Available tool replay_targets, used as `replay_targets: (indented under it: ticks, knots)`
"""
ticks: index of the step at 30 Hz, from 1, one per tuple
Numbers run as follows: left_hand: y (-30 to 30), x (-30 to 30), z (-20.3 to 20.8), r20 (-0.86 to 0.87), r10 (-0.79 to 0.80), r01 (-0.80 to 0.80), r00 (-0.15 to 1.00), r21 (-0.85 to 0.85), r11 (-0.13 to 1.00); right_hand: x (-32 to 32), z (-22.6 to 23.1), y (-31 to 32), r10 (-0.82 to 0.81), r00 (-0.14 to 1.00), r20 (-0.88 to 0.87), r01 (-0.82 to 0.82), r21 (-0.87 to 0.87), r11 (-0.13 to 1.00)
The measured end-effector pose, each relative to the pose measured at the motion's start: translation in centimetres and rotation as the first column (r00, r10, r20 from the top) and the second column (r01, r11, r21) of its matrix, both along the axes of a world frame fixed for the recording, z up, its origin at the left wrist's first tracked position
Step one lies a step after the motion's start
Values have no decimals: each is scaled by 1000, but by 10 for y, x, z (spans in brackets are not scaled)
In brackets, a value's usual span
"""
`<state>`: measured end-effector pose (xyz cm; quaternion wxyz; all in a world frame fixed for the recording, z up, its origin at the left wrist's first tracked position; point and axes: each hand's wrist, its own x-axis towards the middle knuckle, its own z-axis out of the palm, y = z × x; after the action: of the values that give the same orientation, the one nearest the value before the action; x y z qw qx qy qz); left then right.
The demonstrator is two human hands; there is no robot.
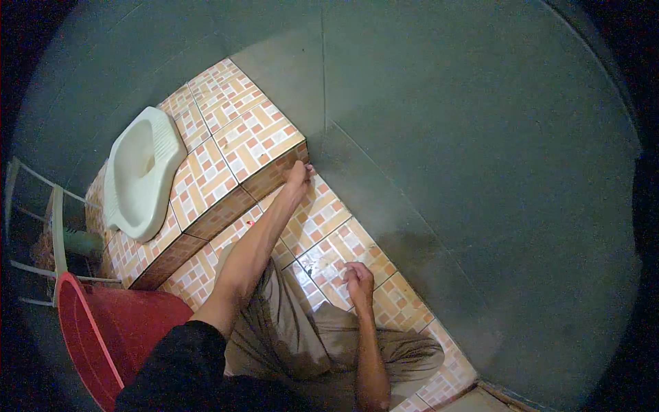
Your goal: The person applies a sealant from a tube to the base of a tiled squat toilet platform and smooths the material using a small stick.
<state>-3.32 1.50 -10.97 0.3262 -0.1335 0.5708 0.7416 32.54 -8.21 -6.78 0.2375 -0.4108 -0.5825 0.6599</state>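
Observation:
My left hand [298, 176] reaches far forward to the corner where the raised tiled step [230, 209] meets the floor and the wall. Its fingers look closed and pressed low into that corner; whatever they hold, if anything, is too small to make out. Nearer to me, my right hand [359, 283] hovers above the patterned floor tiles [329, 240], its fingers curled together. I cannot see what is inside them. A small dark smudge [309, 271] marks the shiny tile left of the right hand. By my left forearm lies a tiny red speck [250, 222].
A white squat toilet pan [147, 172] is set into the step at left. Below it a red plastic bucket [137, 323] lies on its side near my left arm, beside a pale metal rack [58, 233]. A grey-green wall [467, 151] runs along the right.

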Motion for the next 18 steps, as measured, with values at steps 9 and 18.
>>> replay_targets:
  ticks: [9,18]
  knots:
    - [-4,18,28,29,95,-95,995,-12,995,2,4,2,-15,1000,-5,14,-34,999]
    - [-8,15,31,17,-11,11,1000,14,1000,-1,-3,0,-20,1000,-14,20,12,1000]
